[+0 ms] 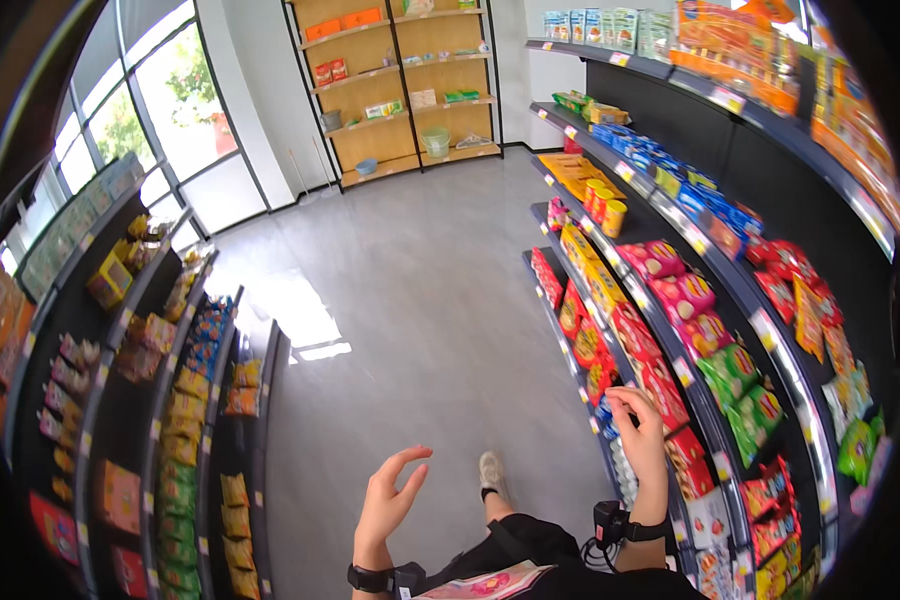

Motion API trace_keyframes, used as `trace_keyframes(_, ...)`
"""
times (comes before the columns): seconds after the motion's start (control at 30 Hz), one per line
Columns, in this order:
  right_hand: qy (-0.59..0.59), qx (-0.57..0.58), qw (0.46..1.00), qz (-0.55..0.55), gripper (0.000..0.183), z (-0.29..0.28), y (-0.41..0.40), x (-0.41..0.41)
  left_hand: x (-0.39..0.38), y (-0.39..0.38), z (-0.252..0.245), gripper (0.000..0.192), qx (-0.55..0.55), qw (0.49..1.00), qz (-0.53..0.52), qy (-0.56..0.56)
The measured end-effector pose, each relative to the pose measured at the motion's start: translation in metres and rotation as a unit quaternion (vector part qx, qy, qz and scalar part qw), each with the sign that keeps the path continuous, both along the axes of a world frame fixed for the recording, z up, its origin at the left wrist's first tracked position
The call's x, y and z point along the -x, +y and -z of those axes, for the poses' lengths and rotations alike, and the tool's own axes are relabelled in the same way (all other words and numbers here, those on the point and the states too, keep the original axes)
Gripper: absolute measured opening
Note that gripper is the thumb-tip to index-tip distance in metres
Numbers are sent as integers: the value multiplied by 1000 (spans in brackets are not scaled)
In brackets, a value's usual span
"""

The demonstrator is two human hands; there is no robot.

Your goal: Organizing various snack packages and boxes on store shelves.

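Observation:
My left hand (391,496) is raised over the grey floor, palm turned inward, thumb and fingers apart and nothing between them. On the right, my right hand (639,429) hangs in front of the snack shelves, fingers bent, thumb near the index finger, holding nothing that shows. Both wrists wear black straps with small devices. Behind the right hand lie red snack packets (660,390) and green bags of chips (754,416). A sneaker (490,471) shows on the floor between the hands.
Shelves of snacks (184,420) line the left side, with price tags along the edges. A wooden shelving unit (367,169) stands at the far wall, holding a green bucket (435,141) and a blue basin (366,166). Glass doors (195,97) are at the upper left.

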State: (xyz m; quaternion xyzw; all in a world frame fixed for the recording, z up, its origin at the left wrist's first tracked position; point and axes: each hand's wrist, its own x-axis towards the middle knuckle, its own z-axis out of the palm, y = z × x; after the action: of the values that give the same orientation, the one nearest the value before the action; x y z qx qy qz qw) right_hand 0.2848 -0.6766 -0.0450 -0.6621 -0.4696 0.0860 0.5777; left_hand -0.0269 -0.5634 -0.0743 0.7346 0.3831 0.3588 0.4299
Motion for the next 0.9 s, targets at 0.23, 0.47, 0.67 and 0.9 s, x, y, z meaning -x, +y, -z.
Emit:
trace_keyframes(0.23,-32,-17,999,-17,14,-19,247,-68,-61,227,-15,22,-50,997,-16,63)
trace_keyframes(0.47,-12,53,991,-121,15,-20,437,-101,-60,405,57,26,92,990,-28,106)
trace_keyframes(0.67,-3,37,999,-28,14,-9,594,-158,-78,642,89,24,-20,986,-108,126)
trace_keyframes(0.9,-11,37,992,116,15,-46,717,-219,-286,871,-3,28,-143,975,133,110)
